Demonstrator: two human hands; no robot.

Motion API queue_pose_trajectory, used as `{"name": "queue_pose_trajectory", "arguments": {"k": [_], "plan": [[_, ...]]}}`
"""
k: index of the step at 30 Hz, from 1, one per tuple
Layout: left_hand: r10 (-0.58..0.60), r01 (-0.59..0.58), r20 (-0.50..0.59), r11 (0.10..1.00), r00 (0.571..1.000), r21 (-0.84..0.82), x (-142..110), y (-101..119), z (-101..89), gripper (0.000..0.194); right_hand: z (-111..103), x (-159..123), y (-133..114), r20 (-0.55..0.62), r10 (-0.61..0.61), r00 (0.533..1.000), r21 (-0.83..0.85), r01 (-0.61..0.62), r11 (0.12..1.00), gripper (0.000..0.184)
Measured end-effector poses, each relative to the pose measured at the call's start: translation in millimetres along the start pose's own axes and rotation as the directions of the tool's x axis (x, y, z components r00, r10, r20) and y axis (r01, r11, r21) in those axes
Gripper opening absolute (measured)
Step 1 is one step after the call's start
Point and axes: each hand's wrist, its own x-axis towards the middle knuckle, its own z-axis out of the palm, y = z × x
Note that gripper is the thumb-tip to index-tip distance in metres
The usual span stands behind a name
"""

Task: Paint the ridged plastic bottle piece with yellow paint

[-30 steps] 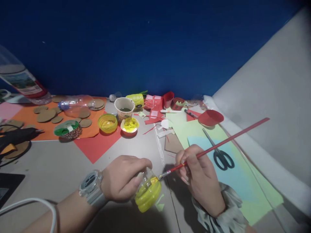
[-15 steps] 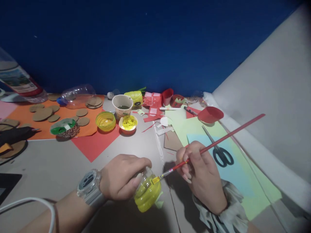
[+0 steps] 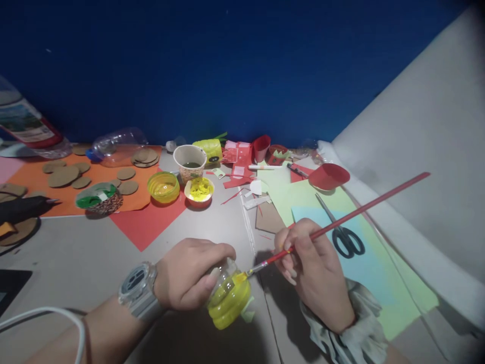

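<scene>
From the near side, the head camera looked forward and down, close over the table [image 3: 206,222], to the far wall [image 3: 235,76].

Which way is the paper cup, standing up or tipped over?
Standing up: the paper cup opens upward, and dark liquid shows inside it.

A paintbrush [image 3: 352,215], scissors [image 3: 340,233], green paper [image 3: 401,313] and cardboard discs [image 3: 63,176] show a craft workspace.
</scene>
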Motion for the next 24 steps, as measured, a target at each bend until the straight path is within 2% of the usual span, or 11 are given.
{"name": "queue_pose_trajectory", "arguments": {"k": [5, 10, 17, 24], "plan": [[-0.019, 0.019, 0.011, 0.999, 1.0, -0.029, 0.1, 0.3, -0.2, 0.051, -4.2, 4.0, -0.1, -0.057, -0.024, 0.998, -0.056, 0.02, 0.998, 0.031], [-0.013, 0.013, 0.022, 1.0, 1.0, -0.006, 0.1, -0.2, -0.4, 0.051, 1.4, 3.9, -4.6, 0.007, -0.036, 0.999, 0.028, 0.035, 0.999, 0.031], [-0.007, 0.005, 0.048, 1.0, 0.999, 0.024, 2.1, 2.1, -2.5, 0.052, -1.6, 1.6, -0.5, 0.011, -0.047, 0.999, -0.079, 0.048, 0.996, 0.03], [-0.005, 0.004, 0.042, 1.0, 0.999, 0.017, 2.8, 0.7, -1.6, 0.05, -0.2, -0.1, 0.3, 0.027, -0.04, 0.999, -0.041, 0.041, 0.998, 0.029]]}}
